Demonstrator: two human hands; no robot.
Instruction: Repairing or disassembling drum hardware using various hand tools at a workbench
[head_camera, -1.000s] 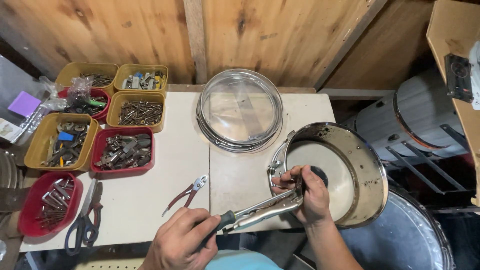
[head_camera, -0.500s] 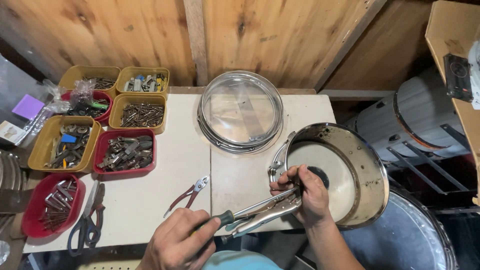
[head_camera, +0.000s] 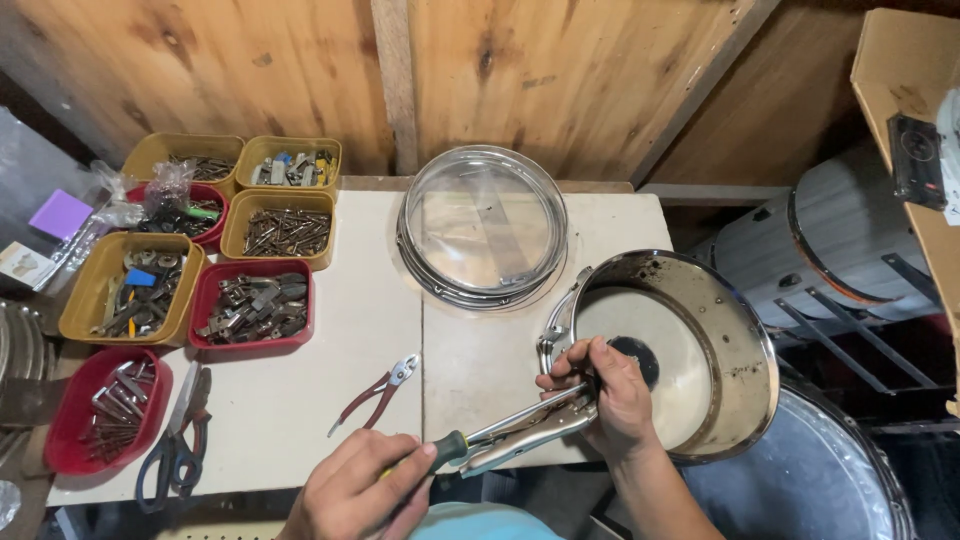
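Head view, looking down on a pale worktable (head_camera: 330, 400) against a plank wall.

Left hand (head_camera: 355, 492), at 6 o'clock of the frame, is closed around a green-and-black screwdriver handle (head_camera: 447, 447). Right hand (head_camera: 612, 392), about 4 o'clock from the table's middle, is curled over the rim of a chrome drum shell (head_camera: 745, 340), fingers pressed down on the head of silver locking pliers (head_camera: 525, 428) clamped at that rim. Whether the screwdriver tip touches the pliers' jaws I cannot tell; the hand hides it.

Drum shell sits half on the table's right edge, half overhanging. Judgement: stiff metal, fairly heavy, smooth and likely slippery on the plated wall; the white skin inside would dent, so the rim or the lug hardware at its 9 o'clock is the sounder hold. The pliers look rigid and lend a long lever.

At 12 o'clock from the hands lies a clear drumhead in a metal hoop (head_camera: 483, 228), near the shell but apart. Red-handled pliers (head_camera: 378, 393) lie just at 10 o'clock of the left hand. Trays of screws and fittings (head_camera: 255, 300) crowd the 9 to 10 o'clock side (scissors (head_camera: 175, 450) too).

Open tabletop lies between trays and hoop. To the right the table ends, with more drums (head_camera: 850, 270) below, so the shell has little room that way.
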